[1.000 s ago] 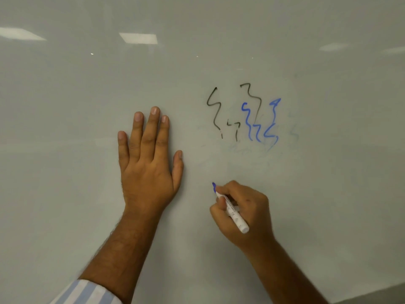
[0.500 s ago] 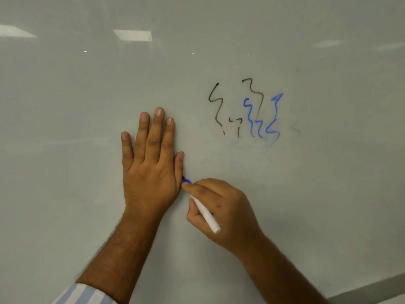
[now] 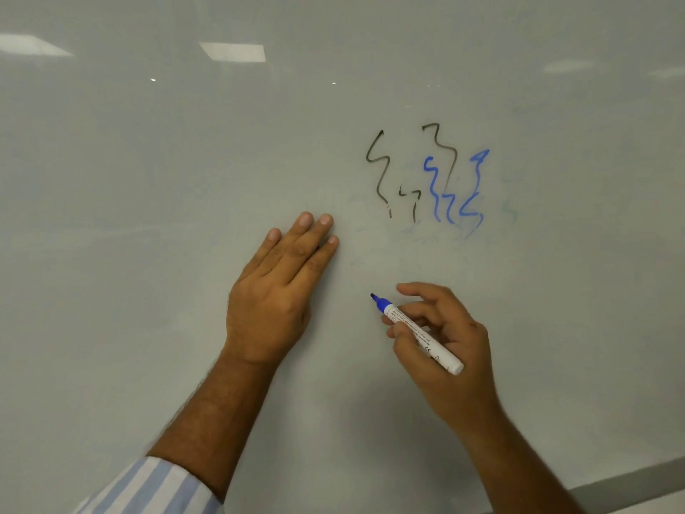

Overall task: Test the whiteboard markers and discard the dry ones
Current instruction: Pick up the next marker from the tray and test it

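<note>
My right hand (image 3: 446,339) grips an uncapped whiteboard marker (image 3: 419,333) with a white barrel and a blue tip that points up and left, close to the whiteboard (image 3: 148,217). My left hand (image 3: 276,291) lies flat against the board, fingers together and angled up to the right, holding nothing. Above the hands, black squiggles (image 3: 381,172) and blue squiggles (image 3: 456,191) mark the board. No fresh line shows at the marker's tip.
The whiteboard's lower edge (image 3: 630,480) runs along the bottom right corner. Ceiling lights reflect in the upper part of the board. Faint smudges of wiped ink sit just below the squiggles.
My right hand has drawn the marker away from the left thumb to the right, with its tip lifted. My left hand has turned so its fingers point up and right.
</note>
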`<move>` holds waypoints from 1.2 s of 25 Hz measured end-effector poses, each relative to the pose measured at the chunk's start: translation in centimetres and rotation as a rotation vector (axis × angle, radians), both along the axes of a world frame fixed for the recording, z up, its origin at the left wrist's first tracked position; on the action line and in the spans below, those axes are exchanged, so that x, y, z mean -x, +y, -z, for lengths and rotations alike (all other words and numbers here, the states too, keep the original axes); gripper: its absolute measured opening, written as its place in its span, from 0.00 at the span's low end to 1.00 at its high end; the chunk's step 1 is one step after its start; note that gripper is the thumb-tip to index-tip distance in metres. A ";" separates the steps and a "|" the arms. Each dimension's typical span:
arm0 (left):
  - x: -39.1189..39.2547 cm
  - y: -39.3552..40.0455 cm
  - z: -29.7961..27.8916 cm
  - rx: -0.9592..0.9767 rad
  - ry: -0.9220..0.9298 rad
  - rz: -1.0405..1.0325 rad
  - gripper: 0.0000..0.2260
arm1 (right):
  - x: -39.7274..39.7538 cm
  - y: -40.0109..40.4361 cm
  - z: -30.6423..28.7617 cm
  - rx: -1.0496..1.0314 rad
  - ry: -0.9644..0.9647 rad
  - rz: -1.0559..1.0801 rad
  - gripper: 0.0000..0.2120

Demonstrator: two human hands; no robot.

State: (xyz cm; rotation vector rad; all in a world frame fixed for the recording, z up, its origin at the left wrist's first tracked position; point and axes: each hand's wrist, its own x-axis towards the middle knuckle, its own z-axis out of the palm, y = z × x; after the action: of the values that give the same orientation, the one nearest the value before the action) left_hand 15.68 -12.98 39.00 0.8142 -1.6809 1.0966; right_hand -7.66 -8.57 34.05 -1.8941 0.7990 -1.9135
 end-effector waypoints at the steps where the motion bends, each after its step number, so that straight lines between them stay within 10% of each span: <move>1: -0.1 0.1 0.1 -0.031 0.029 0.048 0.22 | 0.0 0.2 -0.1 -0.022 -0.018 -0.023 0.14; 12: 5.7 6.9 5.4 -0.890 0.905 0.919 0.15 | 2.2 2.4 2.3 -0.115 0.024 -0.086 0.11; 30: 19.2 6.6 8.8 -1.322 1.098 1.039 0.08 | 17.4 3.8 7.6 -0.252 0.008 -0.149 0.09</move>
State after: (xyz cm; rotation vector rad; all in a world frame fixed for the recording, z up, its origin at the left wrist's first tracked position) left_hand -3.55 -6.33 30.16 0.8084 -1.2746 -1.1661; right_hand -25.09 -4.81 26.43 -1.7567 0.8327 -1.6342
